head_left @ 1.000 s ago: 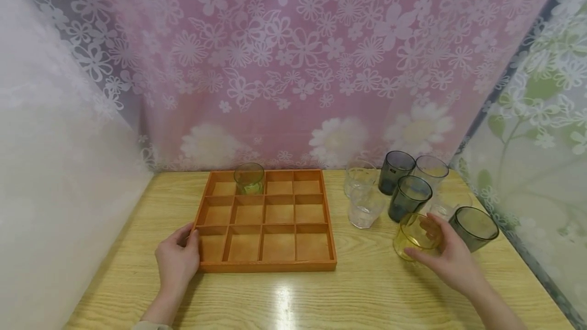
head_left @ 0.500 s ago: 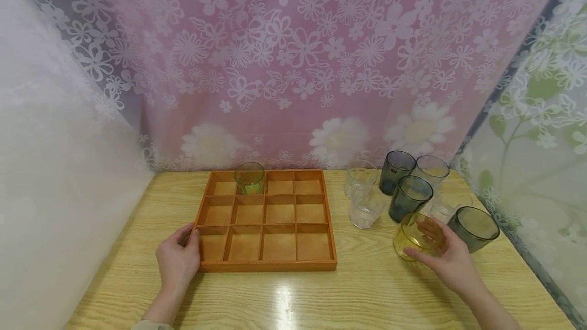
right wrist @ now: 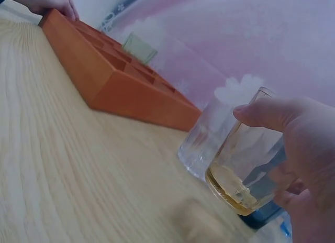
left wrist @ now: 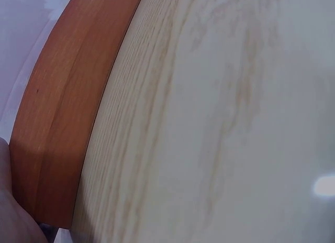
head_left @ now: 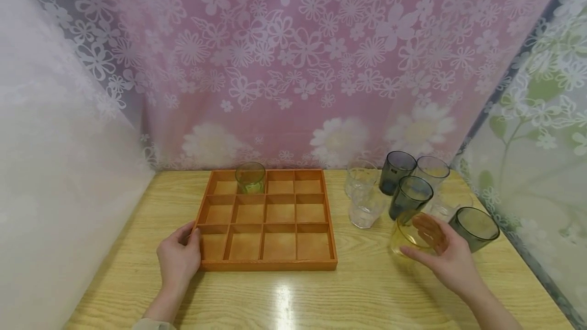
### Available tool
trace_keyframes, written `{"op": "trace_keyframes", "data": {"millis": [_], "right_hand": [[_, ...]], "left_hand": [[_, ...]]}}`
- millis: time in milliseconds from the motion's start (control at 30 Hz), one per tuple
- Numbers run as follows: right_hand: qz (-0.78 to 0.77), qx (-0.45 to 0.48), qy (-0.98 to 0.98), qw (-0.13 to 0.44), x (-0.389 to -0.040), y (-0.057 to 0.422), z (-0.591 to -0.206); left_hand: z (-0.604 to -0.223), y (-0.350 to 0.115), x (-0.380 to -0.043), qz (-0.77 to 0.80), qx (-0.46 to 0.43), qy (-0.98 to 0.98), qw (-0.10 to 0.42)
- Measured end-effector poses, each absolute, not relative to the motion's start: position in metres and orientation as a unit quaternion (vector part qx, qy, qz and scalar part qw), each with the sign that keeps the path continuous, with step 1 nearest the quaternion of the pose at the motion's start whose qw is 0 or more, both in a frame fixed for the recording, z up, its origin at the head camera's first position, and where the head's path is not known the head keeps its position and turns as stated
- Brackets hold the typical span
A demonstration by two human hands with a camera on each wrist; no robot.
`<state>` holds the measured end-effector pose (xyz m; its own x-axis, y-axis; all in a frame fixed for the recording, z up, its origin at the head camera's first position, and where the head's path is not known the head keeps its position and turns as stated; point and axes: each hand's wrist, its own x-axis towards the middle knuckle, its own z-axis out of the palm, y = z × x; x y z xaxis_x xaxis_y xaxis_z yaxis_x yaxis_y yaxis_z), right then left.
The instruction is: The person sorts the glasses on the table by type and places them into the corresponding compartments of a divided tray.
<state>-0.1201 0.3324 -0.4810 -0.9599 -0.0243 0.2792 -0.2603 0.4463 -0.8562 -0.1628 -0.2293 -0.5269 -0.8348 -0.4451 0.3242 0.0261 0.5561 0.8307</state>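
Note:
My right hand (head_left: 451, 258) grips a yellow glass (head_left: 403, 241) between thumb and fingers. In the right wrist view this yellow glass (right wrist: 230, 193) is tilted and appears just off the table, with a shadow beneath it. At the left, my left hand (head_left: 179, 256) holds the near left edge of an orange-brown wooden compartment tray (head_left: 268, 266). A green glass (head_left: 250, 180) stands in the tray's back row, second compartment from the left. The left wrist view shows only the tray's side (left wrist: 68, 107) and part of my left hand (left wrist: 13, 217).
Right of the tray stand two clear glasses (head_left: 364, 210) and several grey ones, including a dark glass (head_left: 409, 200) behind my right hand and another grey glass (head_left: 474, 230) beside it. Another clear glass (head_left: 447, 205) is partly hidden. A patterned curtain (head_left: 293, 90) hangs behind the table.
The yellow glass has shifted slightly left in my right hand and is blurred now. Its fingers have moved a little with it. My left hand stays on the tray.

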Motion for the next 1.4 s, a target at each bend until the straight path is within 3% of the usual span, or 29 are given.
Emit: {"op": "trace_keyframes", "data": {"millis": [633,1067,1400], "right_hand": [[0.571,0.174,-0.798,0.081,-0.121,0.293,-0.437],[0.574,0.213,-0.788,0.066,-0.139,0.269,-0.431],[0.576,0.244,-0.778,0.061,-0.156,0.243,-0.417]], "left_hand": [[-0.529,-0.232,-0.151,-0.439,0.137,-0.849,0.261],[-0.529,-0.23,-0.157,-0.449,0.133,-0.846,0.255],[-0.527,-0.228,-0.162,-0.436,0.117,-0.847,0.28]]}}
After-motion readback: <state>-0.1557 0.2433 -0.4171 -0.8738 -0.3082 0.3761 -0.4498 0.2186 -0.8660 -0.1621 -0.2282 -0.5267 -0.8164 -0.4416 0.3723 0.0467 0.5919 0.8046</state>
